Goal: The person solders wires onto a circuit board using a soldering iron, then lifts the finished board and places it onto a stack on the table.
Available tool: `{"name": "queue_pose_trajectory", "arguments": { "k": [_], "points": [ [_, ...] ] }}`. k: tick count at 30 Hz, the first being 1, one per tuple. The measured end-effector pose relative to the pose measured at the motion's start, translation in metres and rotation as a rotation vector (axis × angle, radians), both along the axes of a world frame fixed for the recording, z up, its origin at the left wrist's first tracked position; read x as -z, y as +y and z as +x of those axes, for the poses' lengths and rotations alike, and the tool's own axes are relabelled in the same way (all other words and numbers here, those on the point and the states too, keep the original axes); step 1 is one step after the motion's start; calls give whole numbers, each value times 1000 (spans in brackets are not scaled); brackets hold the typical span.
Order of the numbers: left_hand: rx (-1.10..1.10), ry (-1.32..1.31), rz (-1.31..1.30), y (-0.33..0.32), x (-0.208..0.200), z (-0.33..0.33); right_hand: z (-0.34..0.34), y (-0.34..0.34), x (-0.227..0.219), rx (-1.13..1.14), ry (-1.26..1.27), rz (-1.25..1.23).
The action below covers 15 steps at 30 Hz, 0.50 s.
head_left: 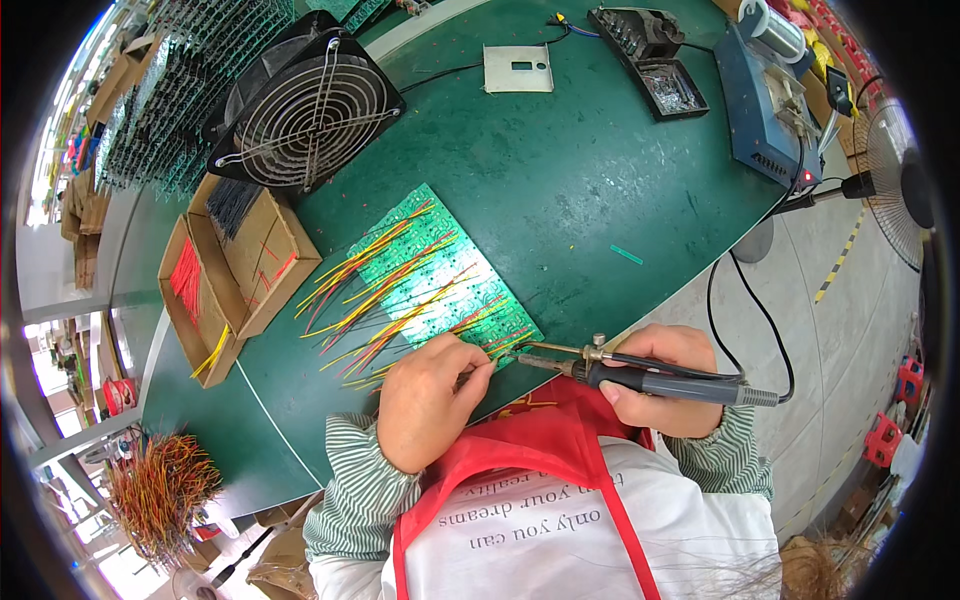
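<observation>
My right hand (668,380) grips a grey-handled soldering iron (640,380) with a thin metal feed tube clamped along it. Its tip points left at the near corner of a green circuit board (425,235). My left hand (430,395) is closed in a pinch beside that same edge, close to the iron's tip. What lies between its fingertips is too small and hidden to make out. Rows of red, yellow and black wires (385,288) stand out from the board and trail to the left, some passing beneath my left hand.
Left of the board sits a divided cardboard box (285,295) with red, black and yellow wires. Behind it stands a black fan with a wire guard (310,110). A blue soldering station (760,110) and a black tray (670,90) are at the far right. Bundled wires (165,490) hang at left.
</observation>
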<state>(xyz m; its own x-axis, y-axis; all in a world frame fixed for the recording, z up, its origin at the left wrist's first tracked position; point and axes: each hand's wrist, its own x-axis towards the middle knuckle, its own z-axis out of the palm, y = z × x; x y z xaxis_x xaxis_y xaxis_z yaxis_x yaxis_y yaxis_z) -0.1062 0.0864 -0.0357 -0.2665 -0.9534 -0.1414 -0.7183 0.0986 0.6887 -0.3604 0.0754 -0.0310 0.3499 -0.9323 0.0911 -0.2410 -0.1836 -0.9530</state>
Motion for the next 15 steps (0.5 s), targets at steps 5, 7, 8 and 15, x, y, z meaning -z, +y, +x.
{"name": "queue_pose_trajectory", "arguments": {
  "k": [5,7,8,15],
  "points": [
    [-5,-4,23,1,-1,0,-7,2,-3,23,7,-18],
    [-8,-31,-16,2,-2,-1,-10,2,-7,13,16,-16],
    [-10,-58,-54,2,-3,-2,-12,2,-7,14,16,-16],
    [70,-130,-185,-12,-8,-21,-21,2,-6,55,36,27]
  ]
}}
